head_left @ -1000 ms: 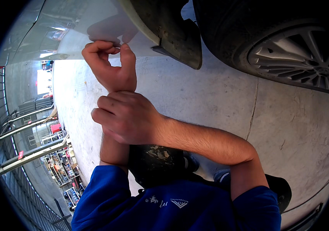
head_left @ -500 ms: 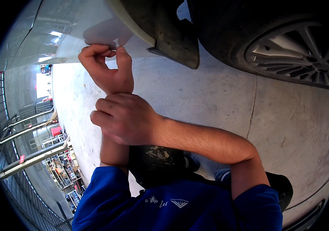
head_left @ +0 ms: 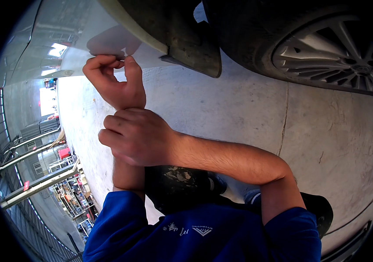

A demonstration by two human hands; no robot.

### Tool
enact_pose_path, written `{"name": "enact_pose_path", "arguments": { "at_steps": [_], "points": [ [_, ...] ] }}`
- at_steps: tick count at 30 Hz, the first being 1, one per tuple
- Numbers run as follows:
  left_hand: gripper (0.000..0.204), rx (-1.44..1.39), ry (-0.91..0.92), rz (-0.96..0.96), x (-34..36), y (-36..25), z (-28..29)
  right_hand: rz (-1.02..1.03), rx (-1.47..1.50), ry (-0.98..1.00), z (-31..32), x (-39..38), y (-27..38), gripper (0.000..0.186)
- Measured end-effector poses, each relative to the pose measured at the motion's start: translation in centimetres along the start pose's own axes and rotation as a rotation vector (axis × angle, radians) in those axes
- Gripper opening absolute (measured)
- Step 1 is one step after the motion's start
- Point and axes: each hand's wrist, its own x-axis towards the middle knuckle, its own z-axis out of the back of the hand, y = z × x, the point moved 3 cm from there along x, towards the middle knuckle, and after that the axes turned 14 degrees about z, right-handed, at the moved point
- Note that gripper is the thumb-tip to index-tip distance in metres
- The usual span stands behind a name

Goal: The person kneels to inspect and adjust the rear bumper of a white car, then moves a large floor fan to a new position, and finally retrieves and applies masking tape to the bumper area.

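Note:
My left hand (head_left: pixel 116 83) is raised at the lower edge of a glossy silver-grey car body panel (head_left: pixel 77 28), fingers curled toward the thumb. Its fingertips are at the panel, near their reflection; whether they pinch anything small is too small to tell. My right hand (head_left: pixel 136 137) is closed round my left wrist from the right, its forearm crossing in front of me. Just right of the left hand is a dark mud flap (head_left: pixel 202 56) behind a curved trim edge, and beyond it a tyre with a multi-spoke alloy wheel (head_left: pixel 357 65).
Below the car is a cracked concrete floor (head_left: pixel 326 131). At the far left, in the bent rim of the view, stand racks with assorted items (head_left: pixel 70 196), beams (head_left: pixel 20 192) and a red object (head_left: pixel 64 152). My knees and shoes (head_left: pixel 217 185) are beneath my arms.
Both hands sit slightly further left and lower in the view, the right still round the left wrist. The car panel and wheel have shifted slightly left in the picture.

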Motion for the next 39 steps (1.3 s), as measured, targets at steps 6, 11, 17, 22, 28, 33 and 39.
{"name": "enact_pose_path", "arguments": {
  "at_steps": [6, 11, 17, 22, 28, 33, 39],
  "points": [
    [0.032, 0.014, 0.002, 0.011, 0.0, 0.3, 0.1, -0.002, 0.003, 0.008, -0.2, -0.1, -0.1, 0.022],
    [0.032, -0.004, -0.005, 0.000, 0.0, 0.3, 0.3, 0.008, -0.003, -0.001, -0.1, 0.0, 0.1, 0.021],
    [0.031, -0.006, -0.042, 0.002, 0.1, 0.3, 0.0, -0.122, 0.060, -0.158, 1.7, -2.3, -1.2, 0.017],
    [0.027, 0.120, 0.015, -0.045, 0.0, -0.5, 0.5, -0.506, -0.123, -0.386, 6.8, -7.5, -5.4, 0.026],
    [0.024, 0.182, -0.112, -0.058, -0.2, -1.3, -0.6, -0.626, -0.461, -0.101, 9.6, -10.9, -8.0, 0.025],
    [0.022, 0.144, -0.160, -0.122, 0.1, -0.4, -0.6, -0.547, -0.541, -0.034, 9.7, -12.4, -9.4, 0.013],
    [0.022, 0.149, -0.220, -0.149, 0.3, -0.1, -0.8, -0.570, -0.504, -0.046, 9.7, -12.5, -9.7, 0.011]
  ]
}}
